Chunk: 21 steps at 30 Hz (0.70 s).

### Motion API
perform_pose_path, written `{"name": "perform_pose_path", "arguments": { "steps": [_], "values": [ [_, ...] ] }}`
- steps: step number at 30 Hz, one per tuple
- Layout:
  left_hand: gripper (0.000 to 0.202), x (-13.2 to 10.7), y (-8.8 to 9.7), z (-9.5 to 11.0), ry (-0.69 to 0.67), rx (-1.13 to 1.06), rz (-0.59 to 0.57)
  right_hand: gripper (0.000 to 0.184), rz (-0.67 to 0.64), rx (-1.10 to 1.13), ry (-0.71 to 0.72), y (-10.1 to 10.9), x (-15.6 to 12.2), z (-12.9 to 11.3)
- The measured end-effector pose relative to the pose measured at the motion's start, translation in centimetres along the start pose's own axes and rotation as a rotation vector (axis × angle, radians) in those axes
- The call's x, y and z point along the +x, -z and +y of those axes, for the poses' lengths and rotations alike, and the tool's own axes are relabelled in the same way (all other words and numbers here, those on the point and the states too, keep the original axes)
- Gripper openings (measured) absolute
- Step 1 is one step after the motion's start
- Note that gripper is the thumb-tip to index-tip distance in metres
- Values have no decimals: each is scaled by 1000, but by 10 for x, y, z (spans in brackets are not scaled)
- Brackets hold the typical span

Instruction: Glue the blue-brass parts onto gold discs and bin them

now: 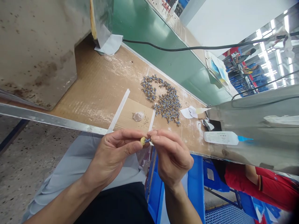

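My left hand (116, 152) pinches a small part with a round yellow end (142, 141) and a blue stem (147, 140). From the other side, the fingertips of my right hand (171, 152) are closed at the stem's end; whether they also hold a tiny piece there is hidden. Both hands are over the near edge of the bench. Just beyond them lies a tan board (126, 115) with white strips along its sides. On it are a small clear dish (138, 116) and scattered tiny bits (146, 121). Farther back spreads a pile of small blue and brass-coloured parts (169, 104).
A large stained box-like casing (35, 53) stands at the left. At the right are a white bottle with a blue nozzle (220, 137), a small pale-tipped bottle (202, 110) and paper scraps (188, 112). A black cable (163, 48) crosses above. A person in red (268, 183) is at lower right.
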<state>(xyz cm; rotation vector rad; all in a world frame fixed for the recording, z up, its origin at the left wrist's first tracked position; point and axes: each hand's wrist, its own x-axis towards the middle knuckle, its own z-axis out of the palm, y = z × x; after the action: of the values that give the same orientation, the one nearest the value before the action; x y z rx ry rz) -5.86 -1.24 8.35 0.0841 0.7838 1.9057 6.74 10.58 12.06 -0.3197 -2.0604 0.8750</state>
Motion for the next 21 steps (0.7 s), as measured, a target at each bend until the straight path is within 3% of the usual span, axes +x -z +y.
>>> {"name": "perform_pose_path", "arguments": {
  "steps": [21],
  "values": [
    [16, -2, -4, -2, -62, 72, 9, 37, -1, -153, 153, 3, 0, 0]
  ]
}}
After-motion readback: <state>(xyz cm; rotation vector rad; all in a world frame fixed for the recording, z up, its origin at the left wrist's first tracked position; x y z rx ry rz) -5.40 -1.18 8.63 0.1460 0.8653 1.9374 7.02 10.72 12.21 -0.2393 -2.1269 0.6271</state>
